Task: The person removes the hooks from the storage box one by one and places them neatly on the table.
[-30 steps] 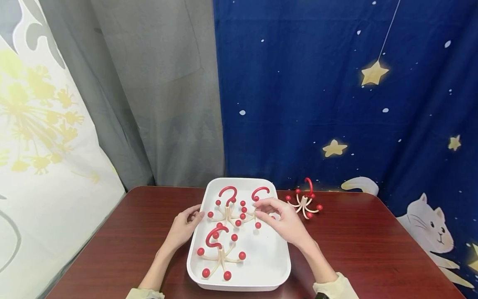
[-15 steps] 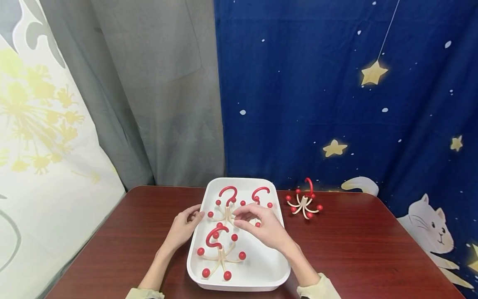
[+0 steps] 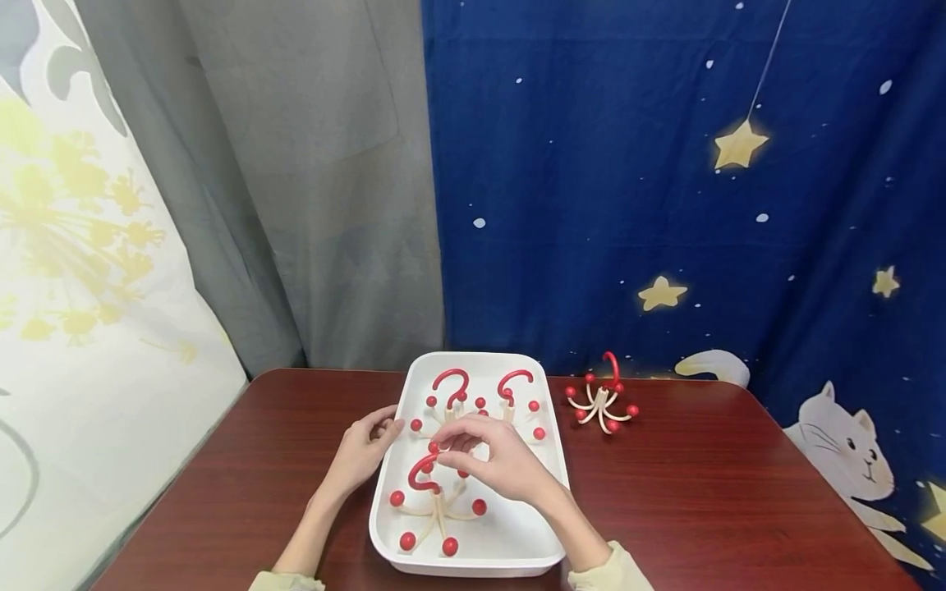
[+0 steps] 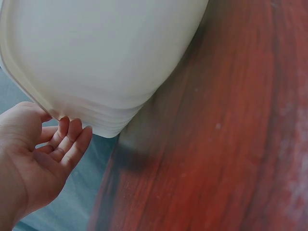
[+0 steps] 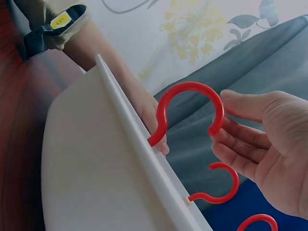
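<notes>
Several claw-like pieces, each with a red hook on top and cream prongs ending in red balls, stand in a white tray (image 3: pixel 521 533). My left hand (image 3: pixel 364 450) pinches the tray's left rim, thumb over the edge and fingers below, as the left wrist view shows. My right hand (image 3: pixel 491 460) is over the tray with thumb and fingers apart. Its fingertips are right at the free end of the nearest piece's red hook (image 5: pixel 191 86); that piece's prongs (image 3: pixel 438 513) spread over the tray floor. The right hand partly hides the two back pieces, the left (image 3: pixel 460 377) and right (image 3: pixel 515 375).
Another claw-like piece (image 3: pixel 603 398) stands on the dark red wooden table (image 3: pixel 702 492), right of the tray. A grey curtain (image 3: pixel 332 205) and a blue starry curtain (image 3: pixel 562 246) hang right behind the table; a white patterned cloth (image 3: pixel 89 345) hangs on the left.
My right hand has moved left and nearer, from the back right piece across to the nearest piece's hook. The back right piece stands in place. My left hand stays on the tray rim.
</notes>
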`<control>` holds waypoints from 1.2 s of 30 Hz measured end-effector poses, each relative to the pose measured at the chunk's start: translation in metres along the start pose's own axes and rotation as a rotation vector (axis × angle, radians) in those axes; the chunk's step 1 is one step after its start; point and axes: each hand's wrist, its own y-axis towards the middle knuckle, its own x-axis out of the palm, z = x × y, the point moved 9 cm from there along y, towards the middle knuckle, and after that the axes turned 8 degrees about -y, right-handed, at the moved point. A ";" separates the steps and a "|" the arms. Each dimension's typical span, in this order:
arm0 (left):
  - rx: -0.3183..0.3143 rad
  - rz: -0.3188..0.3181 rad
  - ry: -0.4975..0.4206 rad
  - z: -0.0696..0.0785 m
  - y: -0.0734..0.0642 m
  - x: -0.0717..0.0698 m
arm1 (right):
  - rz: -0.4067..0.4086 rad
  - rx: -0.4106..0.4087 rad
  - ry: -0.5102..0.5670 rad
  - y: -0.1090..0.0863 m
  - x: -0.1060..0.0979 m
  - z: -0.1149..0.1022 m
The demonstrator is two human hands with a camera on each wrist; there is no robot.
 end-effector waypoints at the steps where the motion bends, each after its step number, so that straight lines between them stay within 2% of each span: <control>1: 0.001 0.003 0.001 0.000 0.000 0.000 | -0.005 -0.007 -0.003 0.000 0.001 0.000; 16: 0.026 -0.002 0.014 0.003 0.000 0.000 | -0.018 -0.012 -0.114 -0.003 0.005 -0.001; 21: 0.026 0.002 0.017 0.002 0.000 -0.001 | 0.005 -0.006 -0.106 -0.003 0.003 -0.002; 28: 0.017 0.004 0.017 0.004 0.001 -0.001 | 0.080 0.046 -0.078 -0.006 -0.018 -0.004; 36: 0.006 -0.002 0.003 0.004 -0.001 -0.001 | 0.182 0.014 -0.115 -0.010 -0.047 -0.012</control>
